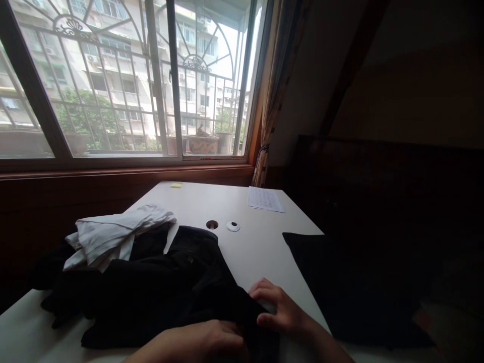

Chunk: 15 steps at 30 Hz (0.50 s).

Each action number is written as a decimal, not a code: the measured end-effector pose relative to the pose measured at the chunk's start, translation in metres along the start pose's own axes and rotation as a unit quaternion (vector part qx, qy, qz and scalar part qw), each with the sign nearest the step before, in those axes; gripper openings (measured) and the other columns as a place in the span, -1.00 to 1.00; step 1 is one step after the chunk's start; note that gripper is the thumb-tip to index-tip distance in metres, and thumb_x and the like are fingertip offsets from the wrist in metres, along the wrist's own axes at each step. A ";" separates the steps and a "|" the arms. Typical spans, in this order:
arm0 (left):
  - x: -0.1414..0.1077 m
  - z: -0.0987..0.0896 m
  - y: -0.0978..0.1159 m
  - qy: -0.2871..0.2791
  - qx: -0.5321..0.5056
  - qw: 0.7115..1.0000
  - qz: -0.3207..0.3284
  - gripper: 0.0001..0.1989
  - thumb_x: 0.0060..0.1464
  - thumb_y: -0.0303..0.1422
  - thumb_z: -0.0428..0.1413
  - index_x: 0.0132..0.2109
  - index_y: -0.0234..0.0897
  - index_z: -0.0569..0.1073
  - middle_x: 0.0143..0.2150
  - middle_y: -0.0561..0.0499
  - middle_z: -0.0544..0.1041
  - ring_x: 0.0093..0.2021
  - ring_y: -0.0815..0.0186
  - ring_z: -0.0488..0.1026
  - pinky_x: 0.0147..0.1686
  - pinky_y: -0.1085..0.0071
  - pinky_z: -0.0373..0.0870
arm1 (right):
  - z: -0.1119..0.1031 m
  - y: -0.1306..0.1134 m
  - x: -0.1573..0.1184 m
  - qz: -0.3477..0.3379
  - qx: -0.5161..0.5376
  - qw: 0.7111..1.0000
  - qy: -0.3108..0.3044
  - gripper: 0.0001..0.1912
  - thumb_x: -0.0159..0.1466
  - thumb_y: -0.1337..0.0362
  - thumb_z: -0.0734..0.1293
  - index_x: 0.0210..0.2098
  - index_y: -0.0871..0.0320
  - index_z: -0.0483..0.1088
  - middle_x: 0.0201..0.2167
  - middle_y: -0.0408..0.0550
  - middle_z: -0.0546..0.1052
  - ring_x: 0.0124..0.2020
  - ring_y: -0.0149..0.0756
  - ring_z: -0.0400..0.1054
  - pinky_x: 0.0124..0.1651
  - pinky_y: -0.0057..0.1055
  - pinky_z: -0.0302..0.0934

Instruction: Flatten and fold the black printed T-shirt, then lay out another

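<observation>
A black garment (162, 287) lies rumpled over the near left of a white table (257, 252), one part stretching toward me at the lower right; whether it is trousers or a top I cannot tell. My left hand (212, 338) presses into its near edge with curled fingers, the tips hidden in the dark cloth. At the garment's right edge, my right hand (278, 307) has its fingers bent round the cloth and its thumb on the near side. A crumpled white garment (113, 232) rests on top of the dark cloth at the left.
Dark cloth (340, 287) hangs over the table's right side. Farther back are a printed paper (265, 199), a yellow sticky note (176, 185), a round cable hole (212, 225) and its cover (233, 226). Beyond stand a barred window (159, 80) and a tied curtain (270, 101).
</observation>
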<state>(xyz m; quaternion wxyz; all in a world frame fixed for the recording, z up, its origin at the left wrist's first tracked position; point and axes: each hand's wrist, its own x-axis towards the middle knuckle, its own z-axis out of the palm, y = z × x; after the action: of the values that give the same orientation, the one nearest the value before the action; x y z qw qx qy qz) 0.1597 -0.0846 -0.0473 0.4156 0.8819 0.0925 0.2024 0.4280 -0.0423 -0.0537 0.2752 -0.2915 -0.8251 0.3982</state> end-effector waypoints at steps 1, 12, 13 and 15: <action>0.000 -0.001 0.002 0.007 0.005 1.000 -0.006 -0.65 0.19 -0.16 0.19 0.03 -0.26 0.51 -0.02 -0.20 0.56 -0.08 0.09 0.55 -0.08 0.31 0.50 | 0.005 -0.002 0.002 0.001 0.021 1.000 -0.011 -0.52 0.12 -0.15 0.49 -0.19 0.10 0.56 -0.16 0.00 0.52 -0.10 -0.11 0.41 -0.02 -0.22 0.30; -0.009 -0.027 0.005 0.168 0.145 0.975 -0.030 -0.79 0.23 -0.46 0.07 -0.02 -0.20 0.49 -0.13 -0.08 0.58 -0.09 0.21 0.50 -0.06 0.33 0.46 | -0.033 0.020 -0.009 0.175 0.187 0.903 0.345 -0.62 0.19 -0.05 0.44 -0.18 0.11 0.45 -0.32 -0.11 0.55 -0.27 -0.19 0.43 -0.21 -0.32 0.30; -0.011 -0.030 0.002 0.194 0.177 0.964 -0.040 -0.80 0.26 -0.47 0.05 -0.02 -0.19 0.49 -0.11 -0.08 0.58 -0.06 0.21 0.49 -0.03 0.31 0.45 | -0.040 0.024 -0.012 0.178 0.203 0.871 0.410 -0.58 0.15 -0.05 0.46 -0.15 0.09 0.45 -0.31 -0.12 0.56 -0.27 -0.18 0.44 -0.22 -0.31 0.31; -0.016 -0.038 -0.004 0.228 0.245 0.940 -0.066 -0.77 0.29 -0.47 0.04 0.04 -0.18 0.47 -0.03 -0.09 0.56 0.03 0.17 0.44 0.03 0.24 0.43 | -0.052 0.030 -0.019 0.189 0.232 0.801 0.518 -0.51 0.10 -0.05 0.48 -0.08 0.05 0.43 -0.30 -0.14 0.58 -0.26 -0.15 0.47 -0.24 -0.31 0.34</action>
<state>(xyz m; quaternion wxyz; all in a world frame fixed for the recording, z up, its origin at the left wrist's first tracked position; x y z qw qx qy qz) 0.1291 -0.0610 -0.0330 0.1670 0.8786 0.2891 0.3414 0.4845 -0.0140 -0.0547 0.6405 -0.5317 -0.3715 0.4112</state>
